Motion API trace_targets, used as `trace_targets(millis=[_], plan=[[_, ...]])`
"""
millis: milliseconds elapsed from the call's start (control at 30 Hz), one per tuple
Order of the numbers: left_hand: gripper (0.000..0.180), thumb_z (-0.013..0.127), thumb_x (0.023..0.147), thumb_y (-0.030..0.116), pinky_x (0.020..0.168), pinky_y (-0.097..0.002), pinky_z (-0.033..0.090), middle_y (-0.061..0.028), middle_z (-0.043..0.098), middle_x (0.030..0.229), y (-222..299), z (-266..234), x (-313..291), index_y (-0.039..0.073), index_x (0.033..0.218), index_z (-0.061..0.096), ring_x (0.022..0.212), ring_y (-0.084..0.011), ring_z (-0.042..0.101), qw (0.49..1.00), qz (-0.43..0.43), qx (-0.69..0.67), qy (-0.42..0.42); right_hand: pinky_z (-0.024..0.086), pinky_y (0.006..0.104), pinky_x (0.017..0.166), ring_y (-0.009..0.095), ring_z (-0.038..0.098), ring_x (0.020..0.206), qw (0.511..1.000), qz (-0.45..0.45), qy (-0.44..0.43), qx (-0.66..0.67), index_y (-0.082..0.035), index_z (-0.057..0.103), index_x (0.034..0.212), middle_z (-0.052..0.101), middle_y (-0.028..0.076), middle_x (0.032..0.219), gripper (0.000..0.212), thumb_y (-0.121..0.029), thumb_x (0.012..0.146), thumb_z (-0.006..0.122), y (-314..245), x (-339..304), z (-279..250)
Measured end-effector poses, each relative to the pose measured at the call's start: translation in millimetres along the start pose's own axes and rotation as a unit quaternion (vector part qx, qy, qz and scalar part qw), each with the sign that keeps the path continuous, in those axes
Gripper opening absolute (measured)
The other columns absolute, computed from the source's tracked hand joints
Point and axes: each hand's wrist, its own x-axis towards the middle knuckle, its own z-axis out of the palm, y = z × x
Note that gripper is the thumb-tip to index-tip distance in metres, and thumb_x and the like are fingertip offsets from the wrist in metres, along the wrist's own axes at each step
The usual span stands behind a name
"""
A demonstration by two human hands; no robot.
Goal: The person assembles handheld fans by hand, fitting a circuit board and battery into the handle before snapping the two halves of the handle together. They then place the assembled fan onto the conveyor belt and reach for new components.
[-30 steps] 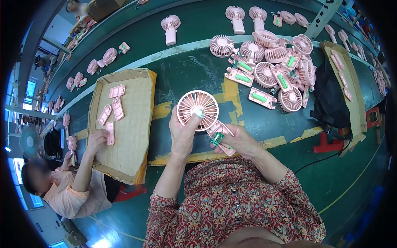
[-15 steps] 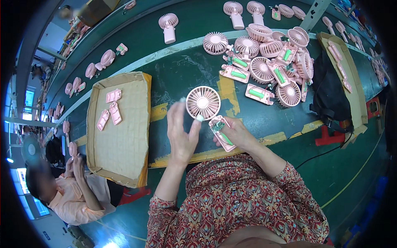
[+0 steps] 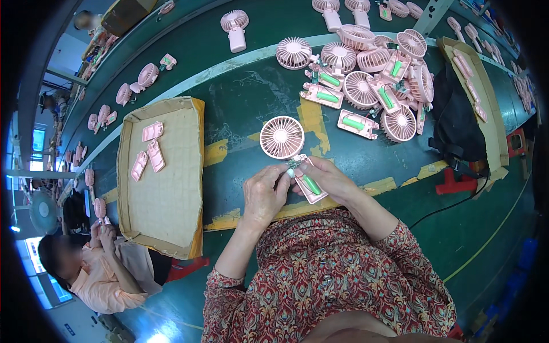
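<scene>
In the head view, with the clock face centred on the picture, the pink fan (image 3: 282,137) being worked on lies just above centre toward 12 o'clock, its round grille face up. Its open handle (image 3: 316,196) points toward 5 o'clock from the grille and bares a green battery (image 3: 311,184). The right hand (image 3: 331,180) comes from 4 o'clock, clamped around the handle. The left hand (image 3: 265,191) comes from 7 o'clock, its fingertips drawn together at the small green circuit board (image 3: 294,163) between grille and handle; whether they pinch it or merely touch it, I cannot tell. The two hands nearly meet there.

At 9 o'clock a cardboard tray (image 3: 171,211) holds three pink covers (image 3: 155,156). Between 1 and 2 o'clock sits a heap of open fans (image 3: 360,90); beyond it, nearer 3 o'clock, lies a black bag (image 3: 457,134). At 8 o'clock, a co-worker (image 3: 106,280) holds a smaller-looking pink fan upright in both hands.
</scene>
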Motion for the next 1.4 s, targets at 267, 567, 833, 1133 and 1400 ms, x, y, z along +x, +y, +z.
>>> trace_targets(millis=[267, 567, 833, 1133, 1400], plan=[[0.01, 0.062, 0.08, 0.001, 0.062, -0.0311, 0.052, -0.0166, 0.066, 0.077, 3.3, -3.7, -1.5, -0.003, 0.089, 0.062, 0.069, -0.0239, 0.068, 0.994, -0.089, 0.008, -0.062, 0.057, 0.0285, 0.065, 0.021, 0.066, 0.077, 0.994, 0.022, 0.011, 0.106, 0.002, 0.051, 0.109, 0.062, 0.014, 0.095, 0.047, -0.04, 0.098, 0.034, -3.3, -1.3, 0.2], [0.008, 0.059, 0.081, 0.0, 0.061, -0.0305, 0.05, -0.0148, 0.063, 0.076, 1.7, -4.1, 0.2, -0.002, 0.089, 0.061, 0.065, -0.021, 0.064, 0.997, -0.049, 0.002, -0.057, 0.056, 0.0272, 0.061, 0.021, 0.066, 0.075, 0.997, 0.02, 0.016, 0.07, 0.003, 0.05, 0.11, 0.062, 0.014, 0.094, 0.043, -0.036, 0.099, 0.037, -2.9, 2.1, 0.6], [0.007, 0.058, 0.083, 0.001, 0.059, -0.0318, 0.051, -0.0139, 0.065, 0.073, 5.2, 3.8, -3.1, -0.003, 0.088, 0.056, 0.064, -0.0211, 0.065, 0.991, -0.103, -0.066, -0.049, 0.056, 0.0267, 0.064, 0.019, 0.066, 0.077, 0.995, 0.02, 0.02, 0.098, 0.003, 0.05, 0.11, 0.062, 0.013, 0.093, 0.037, -0.03, 0.099, 0.038, -2.5, 0.3, 2.7], [0.006, 0.057, 0.083, 0.001, 0.058, -0.0344, 0.049, -0.0132, 0.063, 0.069, -11.4, 19.9, -11.7, -0.001, 0.088, 0.054, 0.062, -0.024, 0.066, 0.984, -0.129, -0.119, -0.027, 0.054, 0.0258, 0.064, 0.016, 0.064, 0.077, 0.996, 0.01, 0.024, 0.088, 0.003, 0.051, 0.113, 0.062, 0.01, 0.091, 0.036, -0.028, 0.099, 0.04, 3.4, 1.2, -0.7], [0.007, 0.058, 0.082, 0.002, 0.059, -0.0383, 0.048, -0.0144, 0.061, 0.07, -13.3, 18.6, -11.5, 0.001, 0.088, 0.054, 0.065, -0.0314, 0.062, 0.991, -0.109, -0.068, -0.031, 0.052, 0.0247, 0.064, 0.013, 0.063, 0.076, 0.996, 0.005, 0.05, 0.069, 0.002, 0.051, 0.114, 0.062, 0.009, 0.09, 0.035, -0.028, 0.099, 0.04, 9.6, 3.1, 1.0]])
